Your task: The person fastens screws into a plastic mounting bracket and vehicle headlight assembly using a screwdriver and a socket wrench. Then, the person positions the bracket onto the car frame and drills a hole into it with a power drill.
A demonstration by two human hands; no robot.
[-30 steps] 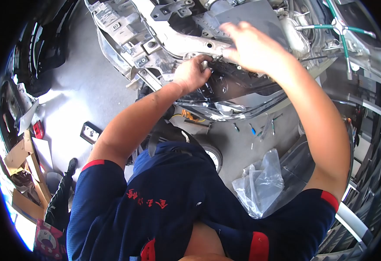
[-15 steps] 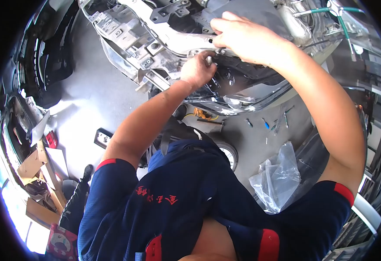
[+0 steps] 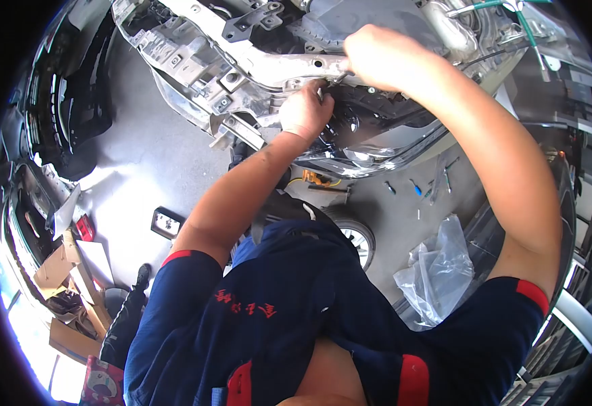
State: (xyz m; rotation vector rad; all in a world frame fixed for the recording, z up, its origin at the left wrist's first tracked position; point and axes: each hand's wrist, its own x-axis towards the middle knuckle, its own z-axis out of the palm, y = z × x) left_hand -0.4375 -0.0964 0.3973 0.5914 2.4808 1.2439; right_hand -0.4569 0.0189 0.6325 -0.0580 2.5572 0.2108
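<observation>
At the front of an opened car, my left hand (image 3: 307, 111) is closed beside the edge of the pale metal crossbeam (image 3: 282, 67), its fingertips reaching down by the dark headlight (image 3: 377, 132); what they grip is too small to make out. My right hand (image 3: 384, 57) is curled closed over the crossbeam's right end, with its fingers mostly turned from view, so anything inside it is hidden. A dark bracket (image 3: 250, 21) is fixed above the beam.
A green four-way wrench (image 3: 527, 30) lies at the upper right. Small tools (image 3: 415, 187), a wheel (image 3: 358, 240) and clear plastic (image 3: 438, 274) are on the floor. Cardboard (image 3: 73, 338), a small parts box (image 3: 167, 222) and a black bumper (image 3: 83, 95) are at the left.
My right hand has gone from spread fingers above the beam to a closed curl at its right end. My left hand stays by the beam edge. The view has shifted slightly.
</observation>
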